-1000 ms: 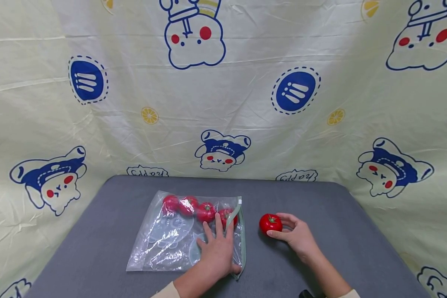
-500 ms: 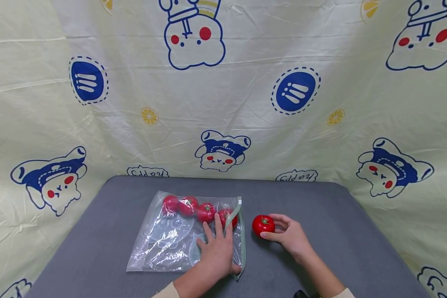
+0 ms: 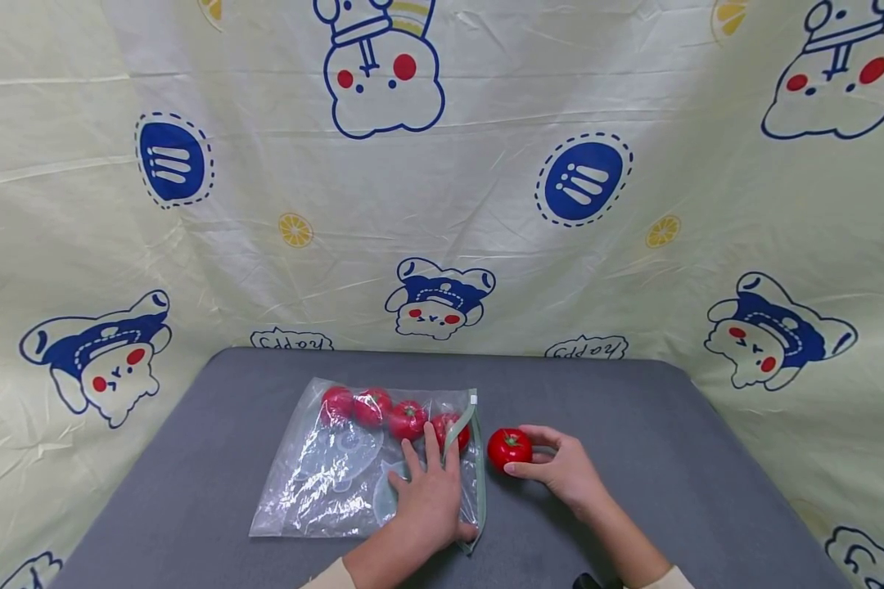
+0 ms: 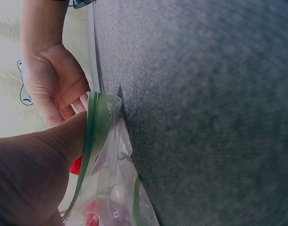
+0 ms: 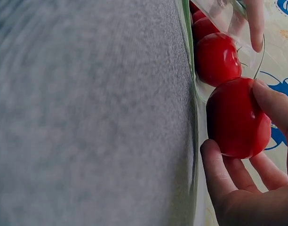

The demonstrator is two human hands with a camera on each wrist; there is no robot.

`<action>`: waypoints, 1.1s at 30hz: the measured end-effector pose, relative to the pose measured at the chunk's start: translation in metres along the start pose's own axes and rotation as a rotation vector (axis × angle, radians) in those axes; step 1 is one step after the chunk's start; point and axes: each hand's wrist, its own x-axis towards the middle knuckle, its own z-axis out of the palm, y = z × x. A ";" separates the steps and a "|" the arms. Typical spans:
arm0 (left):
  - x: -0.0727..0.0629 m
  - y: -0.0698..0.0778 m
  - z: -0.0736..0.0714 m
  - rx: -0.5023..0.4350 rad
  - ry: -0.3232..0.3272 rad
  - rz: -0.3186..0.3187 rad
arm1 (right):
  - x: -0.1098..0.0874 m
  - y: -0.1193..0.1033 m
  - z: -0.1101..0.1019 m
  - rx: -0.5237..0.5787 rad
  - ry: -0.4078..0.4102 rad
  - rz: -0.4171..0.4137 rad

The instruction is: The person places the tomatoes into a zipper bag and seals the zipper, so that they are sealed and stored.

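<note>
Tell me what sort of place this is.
Probably a makeshift tabletop workspace: a gray table with a cartoon-printed cloth hung behind it, and a clear bag of tomatoes lying on top.

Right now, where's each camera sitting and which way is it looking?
Head: on the head, facing forward and down at the table; left grip, right grip and forearms show.
Left wrist: worn there, facing the bag; left grip near, right grip beyond.
Right wrist: worn there, facing the held tomato; right grip near, left grip beyond.
Head and right wrist share the held tomato and bagged tomatoes.
</note>
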 end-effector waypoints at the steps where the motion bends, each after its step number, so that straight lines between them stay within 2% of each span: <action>1: 0.000 0.000 0.000 0.001 0.001 0.000 | 0.000 0.000 0.001 0.003 -0.002 -0.004; 20: 0.002 0.000 0.001 -0.015 -0.010 0.002 | 0.007 -0.008 0.017 0.034 -0.041 -0.051; 33: 0.004 -0.001 0.001 -0.021 -0.021 0.009 | 0.011 -0.012 0.022 -0.033 -0.011 -0.048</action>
